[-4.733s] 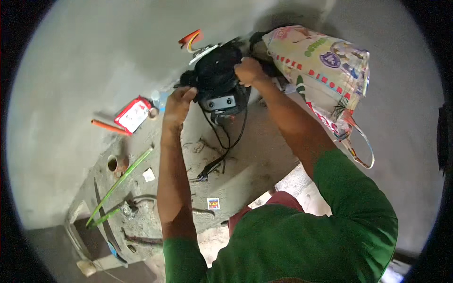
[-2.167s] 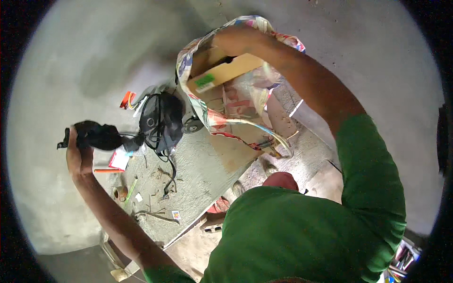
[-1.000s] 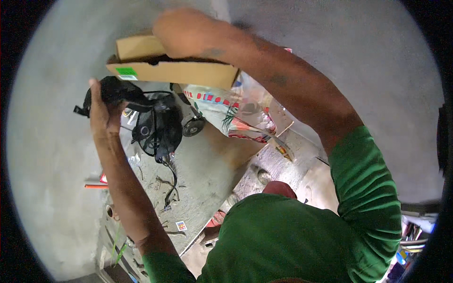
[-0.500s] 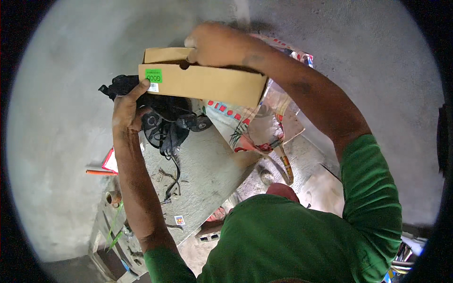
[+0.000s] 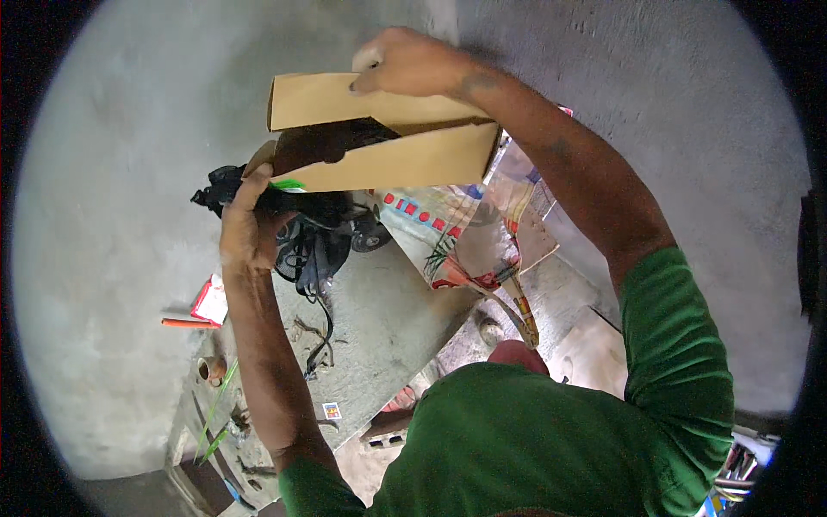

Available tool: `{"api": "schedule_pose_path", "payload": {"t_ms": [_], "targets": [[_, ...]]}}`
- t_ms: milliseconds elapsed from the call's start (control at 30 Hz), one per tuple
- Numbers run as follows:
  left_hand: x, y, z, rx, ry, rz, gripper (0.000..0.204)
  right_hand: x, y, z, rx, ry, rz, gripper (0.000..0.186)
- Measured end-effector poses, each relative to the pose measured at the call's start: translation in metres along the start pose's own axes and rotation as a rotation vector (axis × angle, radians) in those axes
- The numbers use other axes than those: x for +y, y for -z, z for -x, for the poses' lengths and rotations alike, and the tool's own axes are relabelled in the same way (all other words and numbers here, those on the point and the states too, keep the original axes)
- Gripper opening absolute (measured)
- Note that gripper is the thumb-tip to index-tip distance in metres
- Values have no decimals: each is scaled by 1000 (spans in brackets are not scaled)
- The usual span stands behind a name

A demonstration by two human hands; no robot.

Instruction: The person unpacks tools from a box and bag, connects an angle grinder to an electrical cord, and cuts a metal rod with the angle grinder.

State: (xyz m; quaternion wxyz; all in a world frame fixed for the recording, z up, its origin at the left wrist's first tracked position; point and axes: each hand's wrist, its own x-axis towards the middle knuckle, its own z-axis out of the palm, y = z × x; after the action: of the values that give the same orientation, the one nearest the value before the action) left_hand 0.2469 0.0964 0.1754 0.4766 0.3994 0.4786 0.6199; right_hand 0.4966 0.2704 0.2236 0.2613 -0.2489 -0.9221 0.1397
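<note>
My right hand (image 5: 405, 67) grips the upper flap of a long brown cardboard box (image 5: 405, 159), which is partly open, its interior dark. My left hand (image 5: 248, 224) has its thumb on the box's near left corner and also holds a black fabric item (image 5: 222, 183); how its other fingers sit is partly hidden. Under the box lie a black bag with straps and cords (image 5: 314, 246) and a crumpled printed plastic shopping bag (image 5: 413, 220) with long handles.
A concrete ledge (image 5: 370, 319) bears a red-and-white packet (image 5: 209, 300), an orange tube (image 5: 185, 323), a brown cup (image 5: 209, 369), green stalks, a matchbox (image 5: 332, 411) and debris. Plastered walls (image 5: 112, 241) surround it. A pile of items (image 5: 732, 465) is at lower right.
The box has come out of the shopping bag and is tipped, showing more of its inside. My left hand, holding the black item, has moved right onto the box; my right hand lifts the flap.
</note>
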Motion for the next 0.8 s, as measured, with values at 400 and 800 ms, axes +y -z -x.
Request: {"api": "schedule_pose_path", "payload": {"t_ms": [400, 800], "targets": [[-21, -21, 24, 131, -48, -195, 63, 30, -42, 37, -16, -50, -76, 37], [-33, -12, 30, 100, 48, -133, 60, 53, -57, 42, 353, -3, 333, 29]]}}
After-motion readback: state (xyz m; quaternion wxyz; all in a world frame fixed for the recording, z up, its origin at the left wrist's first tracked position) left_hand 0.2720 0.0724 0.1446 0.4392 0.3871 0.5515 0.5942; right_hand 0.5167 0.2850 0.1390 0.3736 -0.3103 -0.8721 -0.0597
